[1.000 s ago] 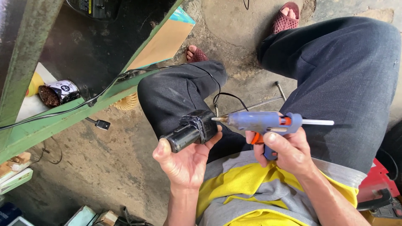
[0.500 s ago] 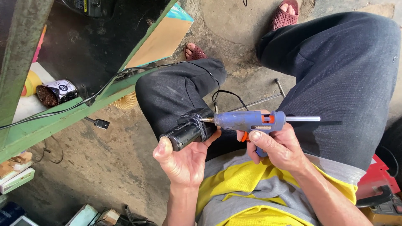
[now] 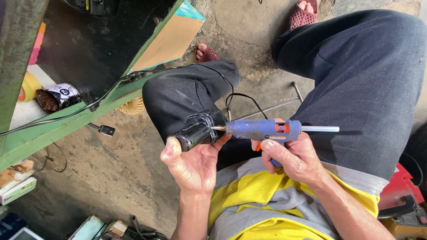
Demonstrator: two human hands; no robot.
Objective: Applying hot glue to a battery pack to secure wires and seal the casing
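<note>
Green bench frame [image 3: 53,129] at far left, a dark cord draped along it. Left hand [image 3: 193,162] cradles a black cylindrical part [image 3: 195,131] palm-up, fingers curled around it, steadying it over the lap so its end faces right. Blue glue gun [image 3: 262,129] held level, its nozzle touching the part's end, probably at a seam; the contact point is too small to judge. Right hand [image 3: 293,158] wraps the grip, fingers closed, clear glue stick [image 3: 320,129] protruding behind.
</note>
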